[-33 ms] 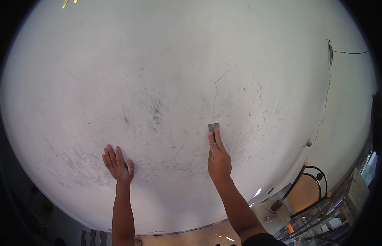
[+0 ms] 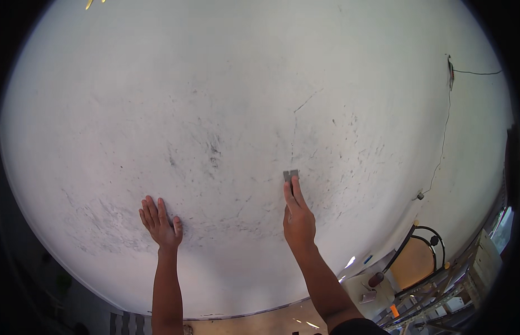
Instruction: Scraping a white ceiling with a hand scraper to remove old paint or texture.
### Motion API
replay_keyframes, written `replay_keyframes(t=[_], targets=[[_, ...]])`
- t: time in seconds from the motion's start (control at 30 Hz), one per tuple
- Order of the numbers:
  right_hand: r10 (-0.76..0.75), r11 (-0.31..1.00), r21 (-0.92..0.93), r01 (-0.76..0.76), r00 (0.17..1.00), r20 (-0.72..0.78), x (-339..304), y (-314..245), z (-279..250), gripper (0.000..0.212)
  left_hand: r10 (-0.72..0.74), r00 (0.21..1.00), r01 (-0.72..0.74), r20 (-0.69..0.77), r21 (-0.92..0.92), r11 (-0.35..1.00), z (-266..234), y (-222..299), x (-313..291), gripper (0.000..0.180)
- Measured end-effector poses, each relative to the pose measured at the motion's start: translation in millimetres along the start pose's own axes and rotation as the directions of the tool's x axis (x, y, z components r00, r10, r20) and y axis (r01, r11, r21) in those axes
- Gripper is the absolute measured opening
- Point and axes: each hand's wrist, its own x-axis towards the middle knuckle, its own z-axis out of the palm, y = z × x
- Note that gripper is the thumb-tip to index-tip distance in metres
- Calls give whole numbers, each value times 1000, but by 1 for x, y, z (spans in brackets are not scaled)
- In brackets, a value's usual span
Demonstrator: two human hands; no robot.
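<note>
A broad white wall (image 2: 243, 100) marked with grey scuffs and smudges fills most of the head view. My left hand (image 2: 161, 224) lies flat against it at the left, fingers stretched upward and thumb apart, holding nothing. At right of centre, my right hand (image 2: 299, 220) grips a small grey rectangular flat piece (image 2: 290, 175) against the wall. Two fingers reach up over the piece, and its notched upper edge shows beyond their tips. The rest of it is hidden under the hand. Just above runs a thin crack (image 2: 294, 125) in the wall surface.
At the lower right stand a chair (image 2: 414, 261) with a dark curved frame, and a rack-like metal frame (image 2: 438, 301). A thin dark cable (image 2: 443, 139) hangs down the wall at the right. Grey slatted pieces (image 2: 127, 324) show at the lower left.
The grey piece has tilted slightly, so its face looks lighter, and its upper edge sits a touch lower. My left hand has stayed in place on the wall.
</note>
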Motion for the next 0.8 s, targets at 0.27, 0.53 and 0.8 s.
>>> replay_keyframes(t=[0.27,0.53,0.8], targets=[[-53,999,6,53,998,-37,1,-3,5,51,16,1000,-16,-9,-20,1000,1,1,2,61],[-51,999,-6,51,997,-52,3,-3,4,52,32,1000,-32,1,6,999,1,-1,0,64],[-46,997,-57,46,999,15,-13,9,7,51,16,1000,-16,-7,-2,1000,1,0,1,62]])
